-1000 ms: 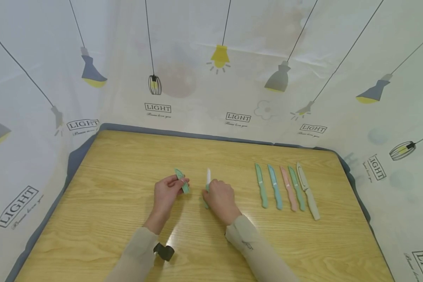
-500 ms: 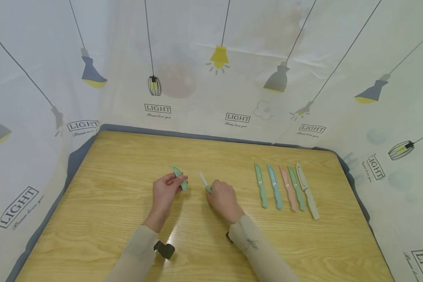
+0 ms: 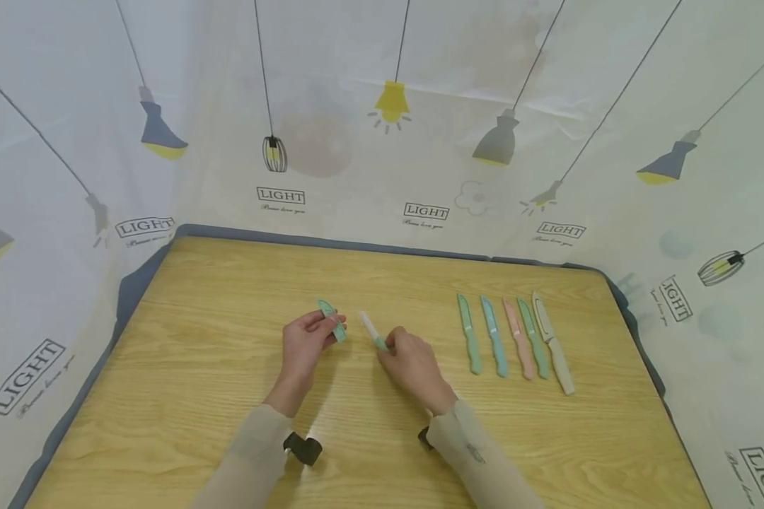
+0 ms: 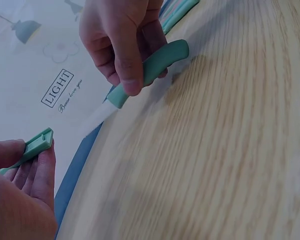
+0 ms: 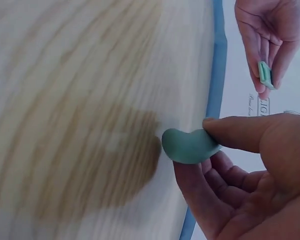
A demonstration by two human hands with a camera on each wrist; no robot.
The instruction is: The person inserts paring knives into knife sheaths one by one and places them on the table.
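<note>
Between thumb and fingers, my left hand (image 3: 304, 344) pinches a green knife sheath (image 4: 38, 144), its open end facing the other hand. My right hand (image 3: 415, 364) grips the green handle of a small knife (image 4: 165, 61). The knife's white blade (image 3: 369, 325) is bare and points up and left, toward the sheath, with a gap between the two. In the right wrist view the rounded handle end (image 5: 187, 146) sticks out from the fingers, and the left hand with the sheath (image 5: 266, 75) shows beyond it.
Right of the hands lie several sheathed knives in a row: a green knife (image 3: 469, 336), a blue knife (image 3: 494, 338), a pink knife (image 3: 518, 341), another green one and a larger cream knife (image 3: 554, 345). A printed curtain (image 3: 331, 155) rises behind the wooden table (image 3: 229, 276).
My right hand has lifted the knife and tilted its blade from upright toward the left, toward the sheath. The left hand keeps the sheath in nearly the same place.
</note>
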